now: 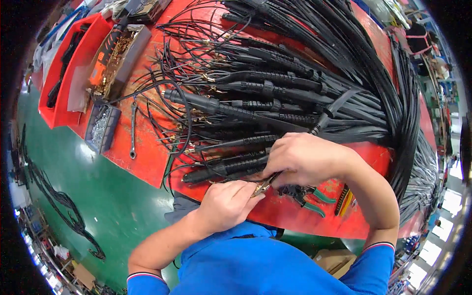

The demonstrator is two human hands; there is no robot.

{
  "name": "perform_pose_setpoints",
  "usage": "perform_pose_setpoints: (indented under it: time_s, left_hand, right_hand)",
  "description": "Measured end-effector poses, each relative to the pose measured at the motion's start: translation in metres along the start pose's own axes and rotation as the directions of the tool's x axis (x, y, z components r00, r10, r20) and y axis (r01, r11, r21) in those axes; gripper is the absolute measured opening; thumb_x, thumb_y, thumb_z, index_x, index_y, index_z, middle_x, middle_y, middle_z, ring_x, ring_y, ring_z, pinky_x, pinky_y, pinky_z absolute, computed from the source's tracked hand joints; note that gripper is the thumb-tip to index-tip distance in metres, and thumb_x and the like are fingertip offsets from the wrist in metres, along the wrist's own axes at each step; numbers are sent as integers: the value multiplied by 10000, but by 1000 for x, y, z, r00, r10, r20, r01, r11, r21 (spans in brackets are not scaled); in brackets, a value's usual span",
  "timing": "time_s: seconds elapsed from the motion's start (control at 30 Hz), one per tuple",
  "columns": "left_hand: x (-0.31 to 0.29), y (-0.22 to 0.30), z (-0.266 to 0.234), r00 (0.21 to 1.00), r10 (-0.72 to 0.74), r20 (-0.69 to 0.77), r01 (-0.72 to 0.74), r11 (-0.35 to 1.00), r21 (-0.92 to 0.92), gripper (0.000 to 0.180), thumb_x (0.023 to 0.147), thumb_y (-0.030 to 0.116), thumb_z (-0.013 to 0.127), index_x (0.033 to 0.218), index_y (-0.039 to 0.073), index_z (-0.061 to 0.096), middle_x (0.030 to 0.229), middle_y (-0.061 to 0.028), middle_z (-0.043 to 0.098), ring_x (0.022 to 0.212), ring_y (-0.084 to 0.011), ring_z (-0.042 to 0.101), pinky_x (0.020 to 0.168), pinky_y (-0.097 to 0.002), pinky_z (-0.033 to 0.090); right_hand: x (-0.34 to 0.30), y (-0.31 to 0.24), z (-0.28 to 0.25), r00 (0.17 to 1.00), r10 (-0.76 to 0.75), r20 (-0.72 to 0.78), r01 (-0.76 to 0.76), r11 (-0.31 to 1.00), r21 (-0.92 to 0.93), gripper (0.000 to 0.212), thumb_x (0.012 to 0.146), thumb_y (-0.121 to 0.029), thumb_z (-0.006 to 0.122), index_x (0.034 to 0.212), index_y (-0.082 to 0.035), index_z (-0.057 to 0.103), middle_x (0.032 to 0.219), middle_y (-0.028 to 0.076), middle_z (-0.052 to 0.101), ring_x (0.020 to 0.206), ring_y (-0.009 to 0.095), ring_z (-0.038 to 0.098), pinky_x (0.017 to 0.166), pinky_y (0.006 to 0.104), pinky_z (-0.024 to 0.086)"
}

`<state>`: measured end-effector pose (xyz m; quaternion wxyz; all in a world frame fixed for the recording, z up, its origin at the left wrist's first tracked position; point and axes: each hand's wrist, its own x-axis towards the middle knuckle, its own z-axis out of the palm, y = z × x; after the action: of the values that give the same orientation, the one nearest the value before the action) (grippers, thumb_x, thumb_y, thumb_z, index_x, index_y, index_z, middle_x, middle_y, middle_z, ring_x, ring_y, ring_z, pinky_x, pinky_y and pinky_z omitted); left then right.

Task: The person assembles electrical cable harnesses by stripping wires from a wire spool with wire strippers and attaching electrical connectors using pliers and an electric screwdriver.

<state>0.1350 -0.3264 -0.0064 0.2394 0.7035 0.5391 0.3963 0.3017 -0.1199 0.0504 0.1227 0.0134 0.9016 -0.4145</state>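
My left hand [227,202] is closed, its fingertips pinching a small brass-coloured metal connector [262,187] at the table's near edge. Close beside it, my right hand [297,160] grips a thin black cable [273,177] that runs to the connector. Both hands meet just in front of a pile of black cable assemblies [216,170] with ribbed sleeves. Green-handled pliers [314,209] lie partly hidden under my right forearm. My fingers cover most of the connector, so its exact shape cannot be made out.
On the red table [147,147] lies a wrench [133,130]. To the left stand a grey tray of small metal parts [102,129], a box of brass pieces with an orange-black tool [104,56], and a red bin [73,73]. Long black cables [393,98] drape at the right.
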Motion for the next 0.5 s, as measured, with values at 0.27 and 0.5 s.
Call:
perform_pose_setpoints:
  time_s: [0.27, 0.5]
  left_hand:
    - [-3, 1, 1, 996, -91, -21, 91, 996, -22, 220, 861, 108, 790, 1007, -19, 685, 818, -154, 685, 696, -334, 685, 605, -416, 541]
    - [-3, 1, -1, 995, -100, 15, 100, 995, 18, 192, 828, 83, 783, 939, -9, 656, 770, -133, 642, 662, -328, 658, 586, -422, 525]
  right_hand:
    - [5, -12, 10, 960, 144, -239, -120, 986, 115, 248, 870, -169, 766, 1101, -78, 744, 1098, 126, 713, 1046, 341, 679, 872, 420, 549]
    - [12, -15, 19, 924, -321, -208, 208, 878, -431, 203, 760, -237, 724, 909, -100, 715, 959, 32, 675, 1046, 242, 636, 939, 399, 517]
